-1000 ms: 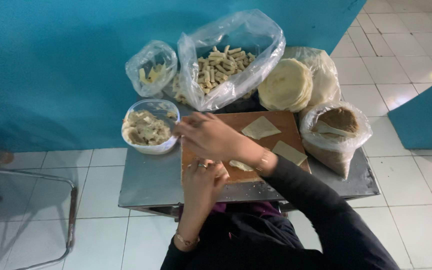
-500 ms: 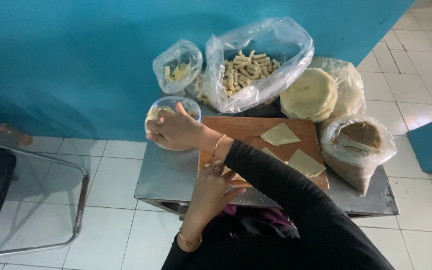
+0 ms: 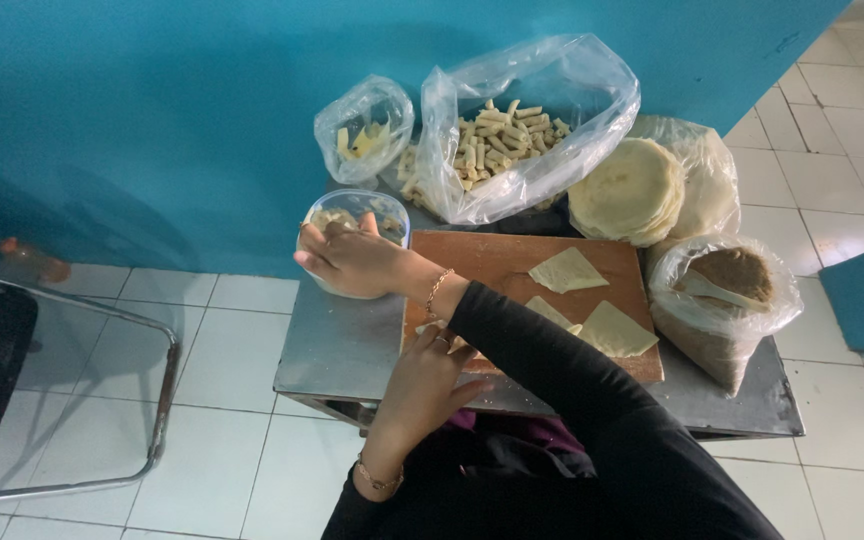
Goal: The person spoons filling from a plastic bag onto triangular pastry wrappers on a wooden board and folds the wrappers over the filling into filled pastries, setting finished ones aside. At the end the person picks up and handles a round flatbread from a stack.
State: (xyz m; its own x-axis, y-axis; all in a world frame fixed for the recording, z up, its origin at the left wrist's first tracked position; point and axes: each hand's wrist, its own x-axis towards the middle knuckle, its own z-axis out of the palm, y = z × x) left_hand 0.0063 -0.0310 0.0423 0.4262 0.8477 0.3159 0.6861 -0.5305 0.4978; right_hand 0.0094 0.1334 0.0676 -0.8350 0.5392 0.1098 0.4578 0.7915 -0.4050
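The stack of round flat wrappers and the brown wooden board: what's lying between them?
Nothing. In the head view the stack of round wrappers in its clear bag sits right against the wooden board's far edge, with no gap showing.

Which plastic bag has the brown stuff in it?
The bag at the right end of the table, beside the board. The other bags hold pale things.

right hand [image 3: 352, 258] reaching across into clear bowl [image 3: 388, 212]; left hand [image 3: 432, 375] flat on wooden board [image 3: 487, 258].
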